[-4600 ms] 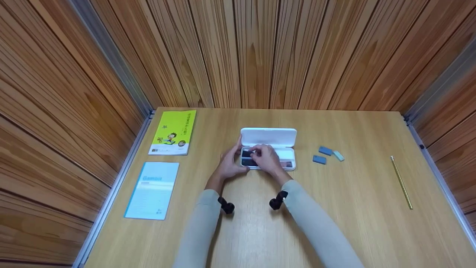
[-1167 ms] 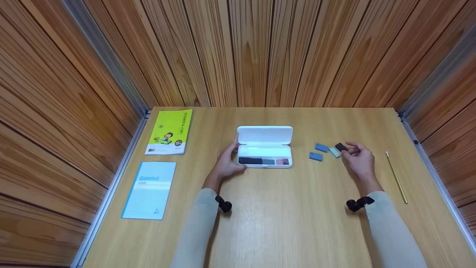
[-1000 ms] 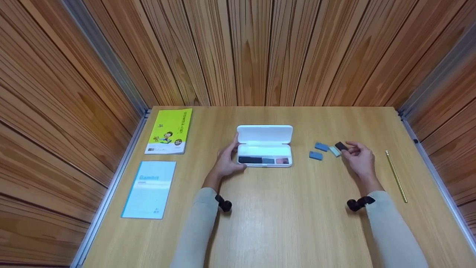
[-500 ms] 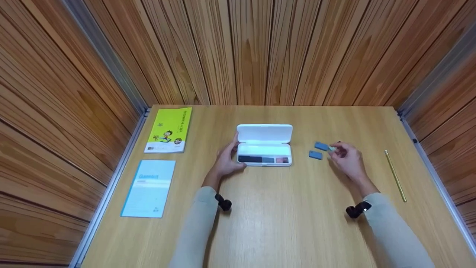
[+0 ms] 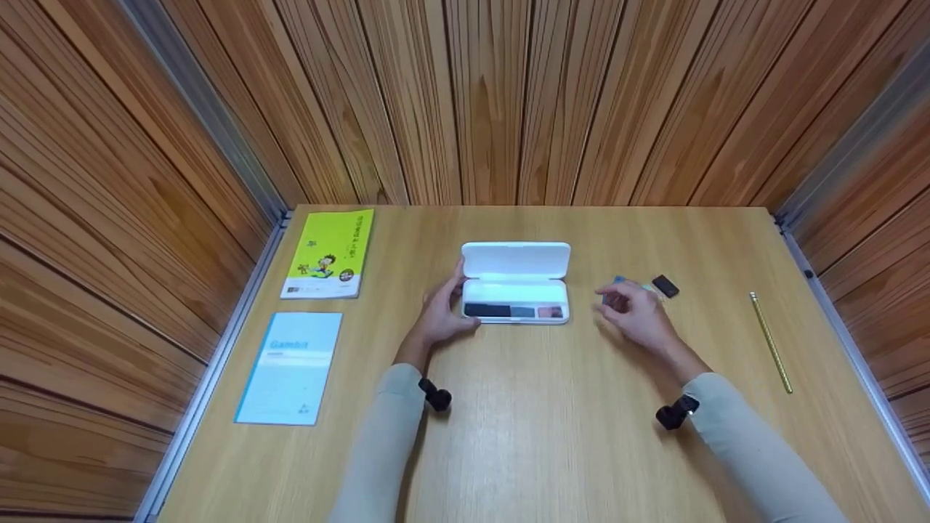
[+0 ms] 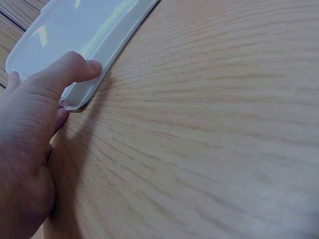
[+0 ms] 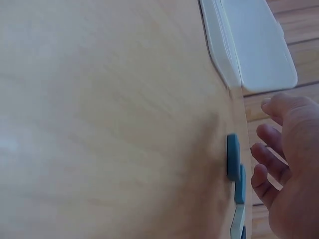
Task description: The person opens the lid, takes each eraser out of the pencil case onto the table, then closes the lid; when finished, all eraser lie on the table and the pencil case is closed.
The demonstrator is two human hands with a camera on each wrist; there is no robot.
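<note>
While the left hand (image 5: 442,316) grips the near left end of the white case (image 5: 516,292), its thumb lying on the front edge, the right hand (image 5: 638,316) hovers over a small group of blocks, its fingers loosely bent and slightly spread, pinching nothing visible. The case sits at the middle of the table (image 5: 523,421) with its lid (image 5: 516,260) raised; a black piece (image 5: 487,310), a grey-blue piece (image 5: 522,311) and a pinkish piece (image 5: 550,312) lie in a row in its front compartment. Under the right hand, the right wrist view shows two blue blocks (image 7: 233,157) and a pale green block (image 7: 238,221) on the tabletop, clear of the fingers. Just beyond that hand lies a dark block (image 5: 665,285). Farther right is a gold-coloured pencil (image 5: 771,341); well to the left, a yellow-green book (image 5: 327,247) lies behind a light blue notebook (image 5: 288,374).
</note>
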